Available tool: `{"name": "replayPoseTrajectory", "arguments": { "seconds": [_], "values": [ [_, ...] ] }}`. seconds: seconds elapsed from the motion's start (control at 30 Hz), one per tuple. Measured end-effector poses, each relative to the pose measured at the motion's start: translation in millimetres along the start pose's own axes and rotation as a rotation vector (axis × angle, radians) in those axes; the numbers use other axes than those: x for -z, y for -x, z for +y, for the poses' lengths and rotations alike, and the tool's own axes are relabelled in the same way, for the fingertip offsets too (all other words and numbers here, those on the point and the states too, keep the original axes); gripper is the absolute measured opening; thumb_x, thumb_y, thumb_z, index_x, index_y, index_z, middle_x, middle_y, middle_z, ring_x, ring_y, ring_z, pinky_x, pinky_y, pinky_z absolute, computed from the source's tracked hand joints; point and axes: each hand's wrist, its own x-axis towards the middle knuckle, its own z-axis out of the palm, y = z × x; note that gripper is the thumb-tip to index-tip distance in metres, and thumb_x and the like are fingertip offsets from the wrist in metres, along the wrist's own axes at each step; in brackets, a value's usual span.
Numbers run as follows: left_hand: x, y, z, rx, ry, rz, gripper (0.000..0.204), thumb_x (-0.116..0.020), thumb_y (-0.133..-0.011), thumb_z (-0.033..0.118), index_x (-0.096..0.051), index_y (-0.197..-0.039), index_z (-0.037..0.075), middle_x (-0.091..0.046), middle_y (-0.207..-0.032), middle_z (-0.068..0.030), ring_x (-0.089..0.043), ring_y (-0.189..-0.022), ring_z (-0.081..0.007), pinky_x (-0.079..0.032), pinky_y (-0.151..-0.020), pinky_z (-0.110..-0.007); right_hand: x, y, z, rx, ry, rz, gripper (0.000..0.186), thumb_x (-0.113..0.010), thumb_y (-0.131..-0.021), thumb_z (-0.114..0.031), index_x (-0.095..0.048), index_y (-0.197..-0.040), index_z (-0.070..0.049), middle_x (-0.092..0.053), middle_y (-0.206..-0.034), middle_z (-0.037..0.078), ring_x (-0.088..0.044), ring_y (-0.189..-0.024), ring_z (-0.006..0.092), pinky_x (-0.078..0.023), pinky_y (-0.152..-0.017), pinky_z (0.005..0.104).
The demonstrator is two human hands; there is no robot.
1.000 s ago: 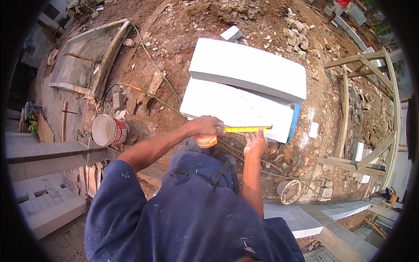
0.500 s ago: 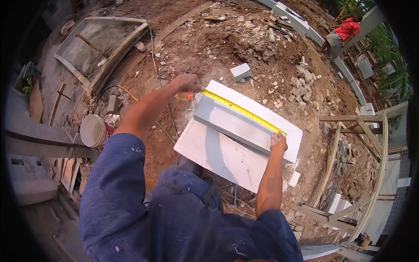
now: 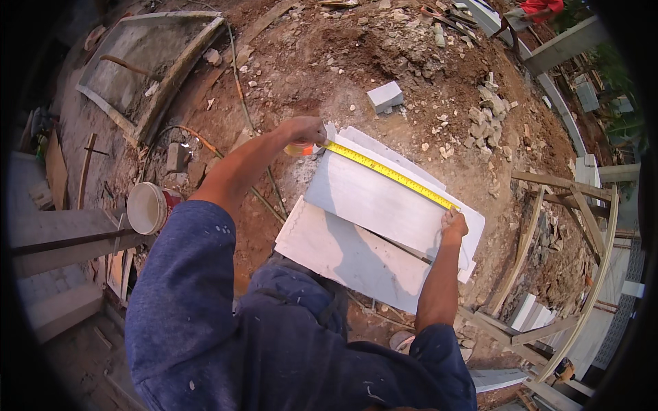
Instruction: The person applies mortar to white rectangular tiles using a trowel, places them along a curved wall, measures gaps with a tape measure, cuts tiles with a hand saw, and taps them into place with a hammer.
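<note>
Over the upper white block (image 3: pixel 377 205), just ahead of the navy shirt (image 3: pixel 288 363), the yellow tape blade (image 3: pixel 391 172) is stretching from left hand (image 3: pixel 306 130) to right hand (image 3: pixel 453 225). Left is gripping the orange tape case (image 3: pixel 298 148); right is pinching near the blade's other end. Watching remotely, I'm flagging risks: if the right grip is slipping, the blade could be snapping back at the left hand; if it's running skewed or sagging, the reading could be coming out wrong. Upper block is lying askew on the lower white block (image 3: pixel 336 236), a dark gap showing between, so leaning hard might be shifting it.

Counting: two hands, one blade, one case, two main blocks. Far edge is looking doubled, so I'm not telling whether another slab is lying behind. Beyond, I'm logging one small white block (image 3: pixel 385 97), one rubble heap (image 3: pixel 488 113) (stones uncounted), one mixing trough (image 3: pixel 147 48), one clear bucket (image 3: pixel 146 207), one co-worker in red (image 3: pixel 541 8), partly showing.
</note>
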Motion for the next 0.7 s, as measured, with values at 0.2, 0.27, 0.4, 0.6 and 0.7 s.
{"name": "replayPoseTrajectory", "arguments": {
  "seconds": [0.2,0.27,0.4,0.6,0.7],
  "values": [
    [7,-26,-7,0.015,0.032,-0.183,0.028,-0.071,-0.081,0.03,-0.073,-0.097,0.008,-0.07,-0.083,-0.0095,-0.065,-0.076,-0.0204,-0.049,-0.068,-0.034,8,-26,-17,0.009,-0.053,0.046,0.014,-0.065,-0.085,0.0,-0.063,-0.097,0.008,-0.065,-0.093,0.015,-0.066,-0.08,0.0256,-0.053,-0.068,0.0373],
    [7,-27,-9,0.074,0.052,-0.116,0.027,-0.073,-0.08,0.03,-0.073,-0.097,0.009,-0.071,-0.084,-0.0082,-0.065,-0.077,-0.0204,-0.049,-0.069,-0.034,7,-33,-19,0.002,-0.047,0.069,0.016,-0.064,-0.086,0.0,-0.063,-0.098,0.009,-0.064,-0.097,0.016,-0.066,-0.084,0.0275,-0.054,-0.076,0.0392],
    [5,-28,-12,0.14,0.141,-0.124,0.028,-0.076,-0.078,0.031,-0.074,-0.099,0.012,-0.073,-0.091,-0.0057,-0.066,-0.083,-0.0217,-0.05,-0.072,-0.034,8,-35,-21,-0.051,-0.074,0.092,0.015,-0.064,-0.086,0.0,-0.063,-0.099,0.008,-0.064,-0.096,0.015,-0.066,-0.081,0.0259,-0.055,-0.074,0.0383],
    [16,-15,-3,0.172,0.078,-0.091,0.024,-0.073,-0.079,0.028,-0.074,-0.097,0.012,-0.072,-0.088,-0.006,-0.065,-0.08,-0.0206,-0.049,-0.071,-0.036,14,-39,-17,-0.014,-0.044,0.124,0.014,-0.064,-0.086,0.001,-0.063,-0.099,0.007,-0.064,-0.093,0.012,-0.065,-0.078,0.0234,-0.056,-0.072,0.0363],
    [14,-22,-3,0.115,0.01,-0.154,0.018,-0.068,-0.079,0.023,-0.074,-0.092,0.011,-0.071,-0.081,-0.0058,-0.064,-0.074,-0.0188,-0.048,-0.066,-0.037,10,-29,-16,-0.031,-0.097,0.164,0.017,-0.064,-0.085,0.001,-0.062,-0.102,0.007,-0.064,-0.094,0.012,-0.065,-0.081,0.0234,-0.056,-0.074,0.0354]
  ]
}}
